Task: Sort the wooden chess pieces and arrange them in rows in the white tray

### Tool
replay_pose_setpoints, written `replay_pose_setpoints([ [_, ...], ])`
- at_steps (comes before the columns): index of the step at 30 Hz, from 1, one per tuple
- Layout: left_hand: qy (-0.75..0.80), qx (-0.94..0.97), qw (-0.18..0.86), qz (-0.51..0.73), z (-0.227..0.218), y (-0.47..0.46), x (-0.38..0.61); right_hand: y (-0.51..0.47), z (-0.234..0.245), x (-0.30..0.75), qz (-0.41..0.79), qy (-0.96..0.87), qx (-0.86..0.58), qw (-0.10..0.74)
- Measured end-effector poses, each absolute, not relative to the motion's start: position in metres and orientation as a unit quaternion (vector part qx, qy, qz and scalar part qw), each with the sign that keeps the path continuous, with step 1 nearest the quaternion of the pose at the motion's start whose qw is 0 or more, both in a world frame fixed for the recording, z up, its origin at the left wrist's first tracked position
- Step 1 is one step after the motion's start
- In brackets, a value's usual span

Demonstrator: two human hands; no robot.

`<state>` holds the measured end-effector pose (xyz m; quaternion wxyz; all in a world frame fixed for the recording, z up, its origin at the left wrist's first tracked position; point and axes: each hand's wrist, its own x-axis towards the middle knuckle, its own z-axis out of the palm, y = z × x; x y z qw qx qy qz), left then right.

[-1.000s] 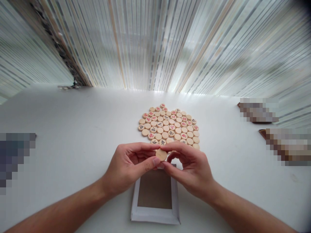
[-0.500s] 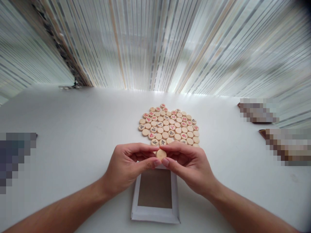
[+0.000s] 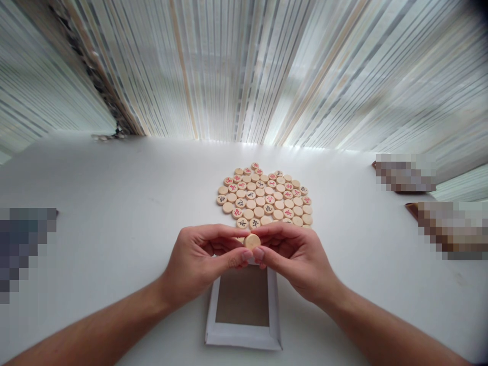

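Between the fingertips of both hands is a round wooden xiangqi piece, its blank face toward me. My left hand pinches it from the left with thumb and forefinger. From the right, my right hand grips it the same way. Just beyond my hands lies a broad cluster of xiangqi pieces, some with red or black characters up, others blank. My fingers hide its nearest edge. Below the hands, a white box tray with a brown inside lies on the table, its far end covered by my hands.
The white table stretches to striped string curtains at the back. Two pixelated, brown-edged items lie at the right. A dark pixelated item lies at the left edge.
Almost nothing differs. Both hands keep their pinch on the xiangqi piece, and the whole view has shifted very slightly.
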<state>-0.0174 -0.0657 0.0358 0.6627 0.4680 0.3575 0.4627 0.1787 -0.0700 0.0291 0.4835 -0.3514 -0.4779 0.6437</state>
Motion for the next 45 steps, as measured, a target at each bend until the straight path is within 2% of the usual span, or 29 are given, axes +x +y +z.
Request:
replay_pose_setpoints([
  [12,0.366,0.472,0.672,0.438,0.038,-0.065,-0.018,-0.071,0.024,0.181,0.638,-0.491,-0.336,0.489],
  [19,0.375,0.518,0.635,0.434,0.036,-0.068,-0.018,-0.072,0.024,0.180,0.618,-0.500,-0.356,0.492],
  [25,0.354,0.587,0.592,0.425,0.034,-0.069,-0.019,-0.072,0.032,0.176,0.669,-0.448,-0.342,0.485],
  [36,0.357,0.451,0.695,0.432,0.034,-0.067,-0.016,-0.069,0.030,0.179,0.671,-0.439,-0.361,0.477],
  [45,0.368,0.454,0.692,0.424,0.032,-0.069,-0.016,-0.068,0.031,0.177,0.691,-0.403,-0.363,0.479],
])
